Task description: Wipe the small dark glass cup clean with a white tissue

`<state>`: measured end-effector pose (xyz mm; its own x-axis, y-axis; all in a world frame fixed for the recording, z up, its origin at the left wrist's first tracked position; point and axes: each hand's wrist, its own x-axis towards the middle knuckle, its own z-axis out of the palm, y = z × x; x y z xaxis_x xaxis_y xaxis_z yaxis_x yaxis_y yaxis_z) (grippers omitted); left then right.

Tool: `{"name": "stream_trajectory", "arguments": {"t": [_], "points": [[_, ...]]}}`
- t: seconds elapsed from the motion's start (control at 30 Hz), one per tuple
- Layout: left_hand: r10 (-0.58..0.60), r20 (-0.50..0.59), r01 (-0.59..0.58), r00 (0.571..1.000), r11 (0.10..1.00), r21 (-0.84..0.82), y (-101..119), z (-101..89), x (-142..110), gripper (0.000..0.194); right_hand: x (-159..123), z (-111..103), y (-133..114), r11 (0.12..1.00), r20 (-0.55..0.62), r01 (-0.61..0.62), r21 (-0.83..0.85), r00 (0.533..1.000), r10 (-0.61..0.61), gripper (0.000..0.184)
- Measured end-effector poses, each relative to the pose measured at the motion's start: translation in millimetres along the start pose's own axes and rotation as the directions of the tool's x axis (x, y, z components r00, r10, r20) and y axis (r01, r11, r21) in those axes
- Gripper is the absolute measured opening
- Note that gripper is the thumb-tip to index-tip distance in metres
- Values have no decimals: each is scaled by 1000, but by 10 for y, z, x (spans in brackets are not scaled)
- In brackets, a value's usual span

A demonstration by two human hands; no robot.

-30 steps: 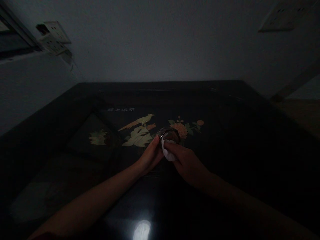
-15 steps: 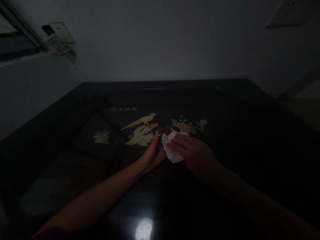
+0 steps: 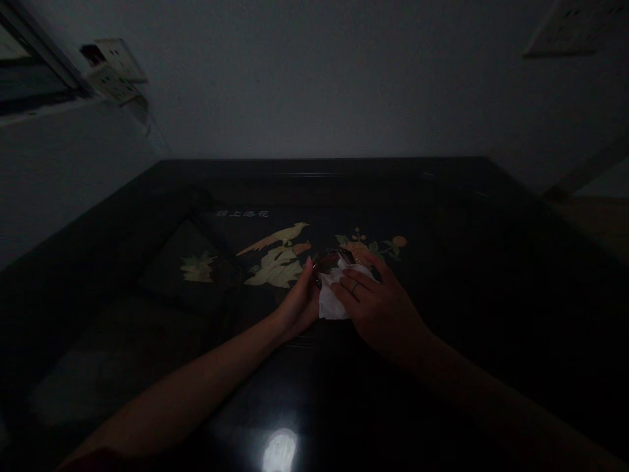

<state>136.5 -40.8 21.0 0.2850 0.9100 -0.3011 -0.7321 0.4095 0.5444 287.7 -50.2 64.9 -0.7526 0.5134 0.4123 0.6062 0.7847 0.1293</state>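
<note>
My left hand [image 3: 299, 303] is closed on the left side of a round, glassy dish-like object [image 3: 326, 261] with a shiny, curved rim. Its thumb points up along the edge. My right hand [image 3: 376, 303], with a ring on one finger, presses a white tissue [image 3: 332, 304] against the object's near right part. Tissue and fingers cover much of the object, and the dim light hides its exact kind. Both hands are over the dark glossy table [image 3: 314, 367].
Inlaid birds [image 3: 278, 262] and flowers [image 3: 361, 252] decorate the tabletop, with white characters [image 3: 243, 214] at the upper left. Behind it rises a pale wall [image 3: 314, 78]. Wall sockets sit at left [image 3: 120, 62] and right [image 3: 565, 29]. A light reflects near the front.
My right hand has shifted slightly left and its fingers are more spread, with one lifted toward the far side. The tissue's lower part hangs flatter. My left hand stays nearly still.
</note>
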Motion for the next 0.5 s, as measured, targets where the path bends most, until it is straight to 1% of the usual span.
{"name": "stream_trajectory", "arguments": {"t": [0.13,0.27,0.4,0.5], "points": [[-15,19,15,1000,1000,8,33,67,-51,44,-11,17,-37,999,-16,2,50,1000,-2,32],[-36,69,35,997,999,18,58,133,-88,47,-9,52,-31,987,2,16,158,1000,-16,37],[-35,72,33,997,999,21,53,101,-74,46,-17,116,-51,979,6,9,203,1000,-11,38],[-39,33,38,999,999,29,42,37,-57,45,-24,162,-85,986,-18,2,166,1000,0,37]]}}
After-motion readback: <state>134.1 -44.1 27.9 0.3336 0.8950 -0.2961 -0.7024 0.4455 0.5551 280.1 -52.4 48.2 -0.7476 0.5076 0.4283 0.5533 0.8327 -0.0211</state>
